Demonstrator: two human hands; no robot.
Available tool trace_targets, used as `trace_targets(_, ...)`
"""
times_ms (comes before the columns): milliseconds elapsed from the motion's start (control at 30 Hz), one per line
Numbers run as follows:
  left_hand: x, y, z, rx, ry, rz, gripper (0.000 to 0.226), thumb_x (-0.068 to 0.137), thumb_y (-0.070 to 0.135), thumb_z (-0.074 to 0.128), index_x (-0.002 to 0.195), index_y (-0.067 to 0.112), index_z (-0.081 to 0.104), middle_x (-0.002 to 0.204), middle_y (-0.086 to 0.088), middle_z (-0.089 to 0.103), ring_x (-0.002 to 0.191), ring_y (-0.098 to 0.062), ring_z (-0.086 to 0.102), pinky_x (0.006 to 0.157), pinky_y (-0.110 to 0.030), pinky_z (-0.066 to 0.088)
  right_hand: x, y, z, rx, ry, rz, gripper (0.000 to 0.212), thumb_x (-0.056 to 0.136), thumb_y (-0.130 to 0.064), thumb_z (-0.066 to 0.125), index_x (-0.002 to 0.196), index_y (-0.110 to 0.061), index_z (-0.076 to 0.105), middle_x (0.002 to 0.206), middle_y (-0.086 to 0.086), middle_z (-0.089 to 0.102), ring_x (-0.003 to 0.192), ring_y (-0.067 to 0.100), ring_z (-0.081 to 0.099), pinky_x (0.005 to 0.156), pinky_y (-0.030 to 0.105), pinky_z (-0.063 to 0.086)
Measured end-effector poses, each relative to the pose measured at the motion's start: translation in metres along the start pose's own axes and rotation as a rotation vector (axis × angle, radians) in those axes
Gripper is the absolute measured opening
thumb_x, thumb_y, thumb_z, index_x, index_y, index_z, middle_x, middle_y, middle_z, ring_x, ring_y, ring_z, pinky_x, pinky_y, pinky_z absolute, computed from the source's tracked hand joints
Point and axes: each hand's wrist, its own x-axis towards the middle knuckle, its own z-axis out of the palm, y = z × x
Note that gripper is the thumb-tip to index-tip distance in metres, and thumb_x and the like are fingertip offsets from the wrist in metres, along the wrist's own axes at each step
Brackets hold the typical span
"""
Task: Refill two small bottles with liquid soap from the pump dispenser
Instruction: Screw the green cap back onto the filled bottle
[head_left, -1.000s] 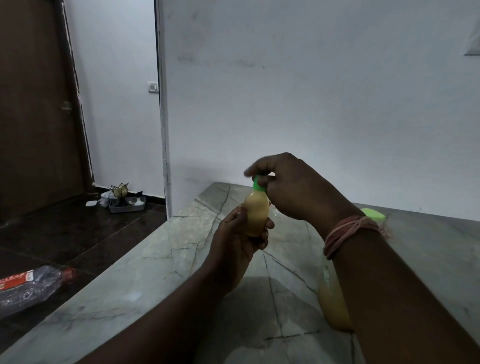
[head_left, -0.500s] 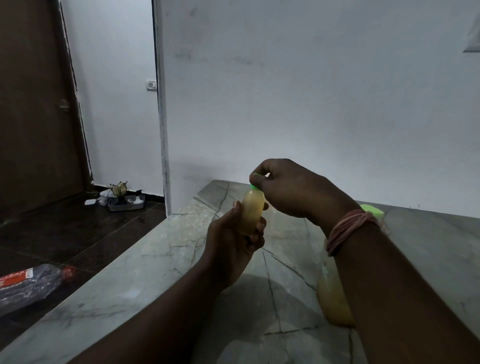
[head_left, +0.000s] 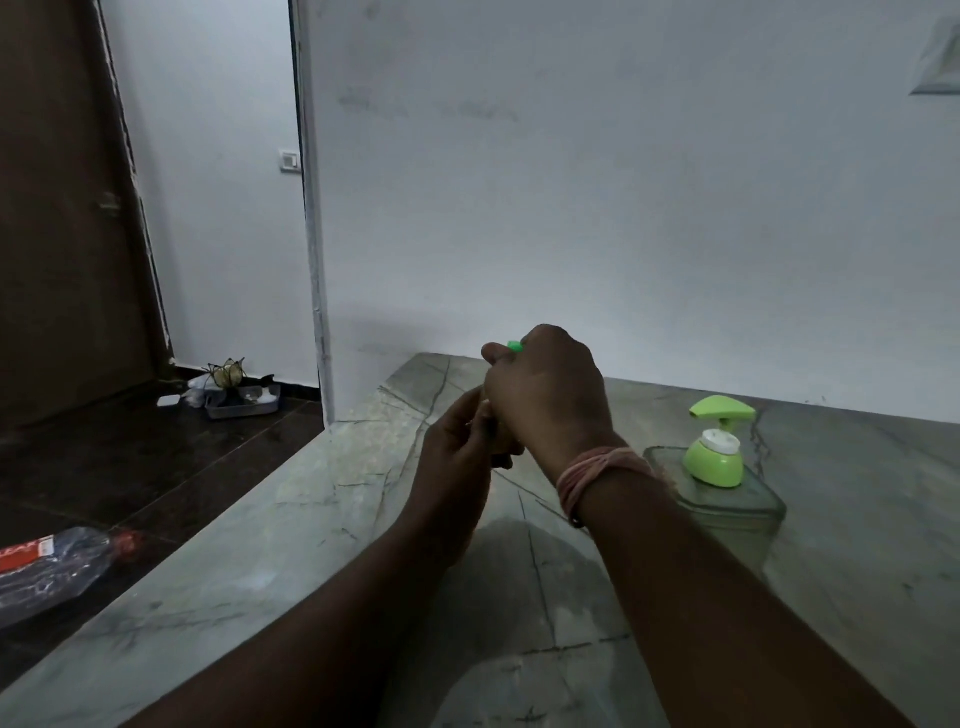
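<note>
My left hand (head_left: 457, 457) grips a small bottle of yellowish soap above the marble counter (head_left: 322, 519). The bottle is almost wholly hidden behind my right hand (head_left: 548, 400). My right hand curls over the bottle's top and pinches its green cap (head_left: 514, 345), of which only a tip shows between the fingers. The pump dispenser (head_left: 719, 452), with a green pump head and a clear square body, stands on the counter just right of my right wrist. No second small bottle shows.
The counter's left edge drops to a dark floor, where a crushed plastic bottle (head_left: 52, 566) lies. A grey tray (head_left: 241, 402) with small items sits by the brown door. A white wall runs close behind the counter.
My right hand has closed further over the bottle's top, hiding the bottle body. Both hands sit a little lower, and the pump dispenser has come out from behind my right arm.
</note>
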Motion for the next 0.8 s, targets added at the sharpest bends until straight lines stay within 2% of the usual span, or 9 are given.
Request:
trace_targets(67, -0.001, 0.0, 0.0, 0.134, 0.015, 0.094, 0.026, 0.107, 0.007, 0.047, 0.116, 0.018, 0.069, 0.073, 0.01, 0.07, 0.065, -0.004, 0.061, 0.06, -0.023, 0.049, 0.0, 0.001, 0.001, 0.01, 0.026, 0.013, 0.029, 0.088, -0.031, 0.067, 0.064, -0.02, 0.054, 0.096, 0.008, 0.072, 0.093, 0.032, 0.069, 0.067, 0.025, 0.037)
trace_targets(233, -0.002, -0.001, 0.002, 0.35, 0.069, 0.135, 0.03, 0.1, -0.001, 0.05, 0.122, 0.01, 0.068, 0.083, 0.016, 0.073, 0.07, -0.001, 0.064, 0.062, -0.019, 0.051, 0.001, 0.011, 0.008, 0.049, 0.035, 0.041, 0.018, 0.091, -0.033, 0.064, 0.088, -0.015, 0.067, 0.101, 0.01, 0.072, 0.098, 0.032, 0.067, 0.07, 0.026, 0.039)
trace_targets(300, -0.001, 0.002, 0.0, 0.262, 0.069, 0.071, 0.034, 0.102, -0.001, 0.051, 0.122, 0.018, 0.07, 0.096, 0.008, 0.077, 0.084, -0.01, 0.07, 0.07, -0.025, 0.056, 0.002, 0.015, 0.012, 0.101, -0.007, 0.042, 0.031, 0.096, -0.039, 0.059, 0.108, -0.011, 0.062, 0.107, 0.011, 0.07, 0.103, 0.031, 0.066, 0.075, 0.028, 0.044)
trace_targets(367, 0.0, 0.005, -0.003, 0.131, 0.105, -0.024, 0.033, 0.104, 0.001, 0.05, 0.119, 0.022, 0.071, 0.107, -0.005, 0.077, 0.096, -0.021, 0.071, 0.078, -0.034, 0.058, 0.0, 0.017, 0.019, 0.179, -0.059, 0.057, 0.046, 0.095, -0.048, 0.058, 0.117, -0.008, 0.055, 0.111, 0.013, 0.067, 0.106, 0.031, 0.065, 0.086, 0.036, 0.052)
trace_targets(433, 0.001, 0.007, -0.005, 0.007, 0.158, -0.114, 0.027, 0.106, 0.007, 0.049, 0.119, 0.016, 0.071, 0.113, -0.017, 0.074, 0.1, -0.026, 0.07, 0.08, -0.037, 0.055, -0.009, 0.02, 0.031, 0.219, -0.086, 0.087, 0.052, 0.094, -0.051, 0.058, 0.122, -0.007, 0.049, 0.118, 0.015, 0.065, 0.11, 0.032, 0.063, 0.091, 0.038, 0.052)
trace_targets(500, 0.003, 0.008, -0.009, -0.082, 0.217, -0.187, 0.024, 0.106, 0.009, 0.05, 0.115, 0.015, 0.072, 0.109, -0.018, 0.074, 0.099, -0.029, 0.07, 0.079, -0.038, 0.055, -0.02, 0.025, 0.048, 0.216, -0.114, 0.088, 0.045, 0.097, -0.045, 0.055, 0.124, -0.01, 0.049, 0.122, 0.015, 0.062, 0.112, 0.032, 0.061, 0.092, 0.038, 0.051)
trace_targets(633, 0.004, 0.012, -0.011, -0.094, 0.274, -0.266, 0.031, 0.102, 0.002, 0.045, 0.109, 0.013, 0.073, 0.086, -0.01, 0.079, 0.075, -0.019, 0.075, 0.058, -0.025, 0.058, -0.03, 0.035, 0.063, 0.285, -0.115, 0.07, 0.034, 0.099, -0.039, 0.055, 0.122, -0.015, 0.057, 0.117, 0.011, 0.057, 0.103, 0.024, 0.061, 0.088, 0.032, 0.049)
trace_targets(733, 0.002, 0.015, -0.007, -0.201, 0.293, -0.279, 0.034, 0.099, 0.001, 0.04, 0.105, 0.004, 0.073, 0.09, -0.019, 0.075, 0.082, -0.027, 0.072, 0.061, -0.03, 0.056, -0.027, 0.041, 0.059, 0.319, -0.059, 0.055, 0.026, 0.095, -0.034, 0.063, 0.113, -0.016, 0.06, 0.11, 0.003, 0.063, 0.097, 0.018, 0.061, 0.08, 0.027, 0.049)
trace_targets(800, 0.003, 0.015, -0.008, -0.253, 0.311, -0.333, 0.028, 0.097, 0.005, 0.038, 0.094, -0.001, 0.066, 0.087, -0.021, 0.065, 0.081, -0.031, 0.062, 0.064, -0.033, 0.048, -0.025, 0.044, 0.058, 0.329, -0.04, 0.055, 0.025, 0.093, -0.031, 0.067, 0.111, -0.016, 0.061, 0.104, -0.002, 0.065, 0.094, 0.015, 0.061, 0.071, 0.02, 0.044)
